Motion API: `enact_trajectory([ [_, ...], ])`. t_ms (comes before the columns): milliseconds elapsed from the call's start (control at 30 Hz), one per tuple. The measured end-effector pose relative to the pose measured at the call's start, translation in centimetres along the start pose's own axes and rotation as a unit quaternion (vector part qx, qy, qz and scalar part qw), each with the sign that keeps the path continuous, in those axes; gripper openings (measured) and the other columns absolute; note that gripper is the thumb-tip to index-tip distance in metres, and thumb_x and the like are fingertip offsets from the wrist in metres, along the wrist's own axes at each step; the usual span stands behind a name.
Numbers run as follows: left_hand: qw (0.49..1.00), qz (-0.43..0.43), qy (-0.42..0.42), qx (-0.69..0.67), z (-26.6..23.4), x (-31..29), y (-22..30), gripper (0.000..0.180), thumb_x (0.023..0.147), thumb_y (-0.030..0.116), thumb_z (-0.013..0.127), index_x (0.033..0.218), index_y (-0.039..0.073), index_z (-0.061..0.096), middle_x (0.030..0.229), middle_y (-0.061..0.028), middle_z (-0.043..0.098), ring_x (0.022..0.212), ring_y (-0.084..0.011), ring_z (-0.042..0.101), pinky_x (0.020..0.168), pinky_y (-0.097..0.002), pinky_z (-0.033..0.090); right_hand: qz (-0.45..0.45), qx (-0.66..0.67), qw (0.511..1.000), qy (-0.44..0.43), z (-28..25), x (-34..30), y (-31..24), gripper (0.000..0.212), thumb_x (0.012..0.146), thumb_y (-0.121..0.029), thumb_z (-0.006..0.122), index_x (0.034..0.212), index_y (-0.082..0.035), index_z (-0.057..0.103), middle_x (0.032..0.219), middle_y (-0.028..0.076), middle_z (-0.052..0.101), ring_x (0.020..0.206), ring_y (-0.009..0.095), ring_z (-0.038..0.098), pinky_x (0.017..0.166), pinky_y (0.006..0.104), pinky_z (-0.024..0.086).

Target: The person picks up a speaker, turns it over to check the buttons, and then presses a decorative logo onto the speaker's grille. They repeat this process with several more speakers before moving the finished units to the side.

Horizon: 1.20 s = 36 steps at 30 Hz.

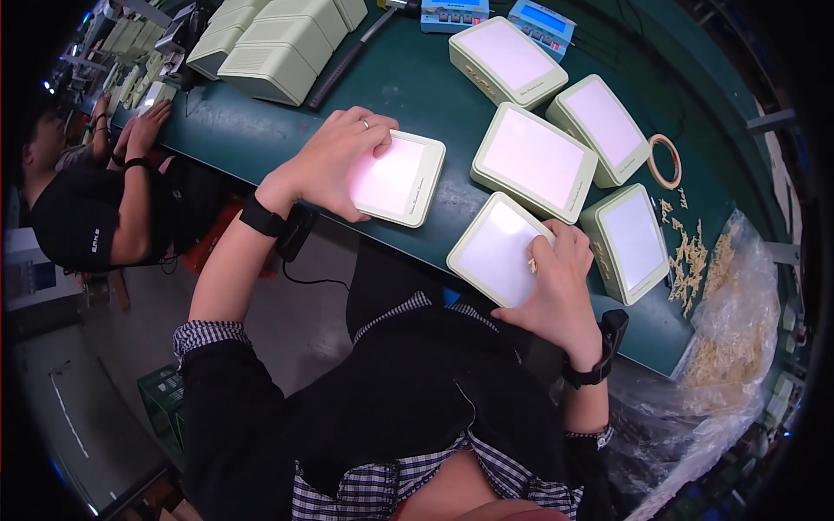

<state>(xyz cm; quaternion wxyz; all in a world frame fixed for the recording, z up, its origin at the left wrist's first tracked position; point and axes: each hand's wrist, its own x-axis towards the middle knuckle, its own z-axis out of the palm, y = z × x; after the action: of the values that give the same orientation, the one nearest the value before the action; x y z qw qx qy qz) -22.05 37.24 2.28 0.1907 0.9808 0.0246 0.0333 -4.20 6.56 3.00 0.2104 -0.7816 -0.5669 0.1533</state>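
Note:
My left hand (334, 161) spans a cream box with a lit pinkish-white panel (400, 178), its thumb at the near edge and its fingers curled over the far side. The box lies close to the table's front edge. Another cream box with a pale panel (495, 247) sits to its right, also at the front edge. My right hand (560, 278) grips that box's right side, thumb stretched along the near corner. A small beige sliver (532, 264) shows at its curled fingers. Three-sided around the right hand stand more lit boxes, the closest a box at right (632, 243).
Lit boxes (539, 161) crowd the table (391, 82). A tape roll (665, 161), beige slivers (691, 269) and a clear bag of slivers (730, 321) lie at right. Blue meters (456, 13), a black bar (352, 61) and cream housings (278, 52) stand behind. A co-worker (95, 200) sits left.

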Motion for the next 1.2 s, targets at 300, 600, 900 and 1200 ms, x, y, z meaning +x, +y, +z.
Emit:
enact_trajectory([
  [300,0.999,-0.013,-0.030,0.016,-2.2,1.2,0.9,0.070,0.051,0.040,0.085,0.099,0.006,0.047,0.131,-0.0165,0.052,0.125,-0.0380,0.043,0.105,-0.0461,0.032,-0.001,0.003,1.000,-0.008,-0.1,0.2,0.1,0.077,0.039,-0.025,0.093,0.098,-0.003,0.050,0.125,0.024,0.043,0.118,0.041,0.038,0.098,0.0488,0.031],
  [600,0.987,-0.085,0.066,0.122,1.6,17.7,2.2,0.085,0.086,0.065,0.056,0.147,0.010,0.037,0.152,-0.0241,0.033,0.143,-0.0420,0.027,0.116,-0.0496,0.023,-0.034,0.016,0.999,0.032,-0.1,-0.3,0.3,0.073,0.043,-0.026,0.093,0.098,-0.003,0.050,0.127,0.024,0.043,0.118,0.042,0.039,0.100,0.0489,0.032],
  [900,0.982,-0.065,-0.085,0.153,1.0,18.5,-1.6,0.084,0.085,0.064,0.057,0.153,0.023,0.029,0.162,-0.0173,0.011,0.150,-0.0360,0.006,0.115,-0.0632,0.012,0.238,0.116,0.917,0.297,-6.4,-8.2,10.0,0.032,0.096,-0.029,0.057,0.085,0.000,0.053,0.082,0.014,0.052,0.075,0.022,0.051,0.066,0.0366,0.042],
  [1200,0.959,-0.276,0.012,0.055,1.2,16.7,-1.2,0.090,0.075,0.045,0.068,0.150,0.012,0.032,0.148,-0.0207,0.036,0.136,-0.0366,0.038,0.109,-0.0474,0.035,0.289,0.041,0.882,0.369,-4.2,-9.1,21.9,0.041,0.104,-0.033,0.044,0.123,0.002,0.054,0.116,0.017,0.058,0.106,0.027,0.056,0.095,0.0343,0.042],
])
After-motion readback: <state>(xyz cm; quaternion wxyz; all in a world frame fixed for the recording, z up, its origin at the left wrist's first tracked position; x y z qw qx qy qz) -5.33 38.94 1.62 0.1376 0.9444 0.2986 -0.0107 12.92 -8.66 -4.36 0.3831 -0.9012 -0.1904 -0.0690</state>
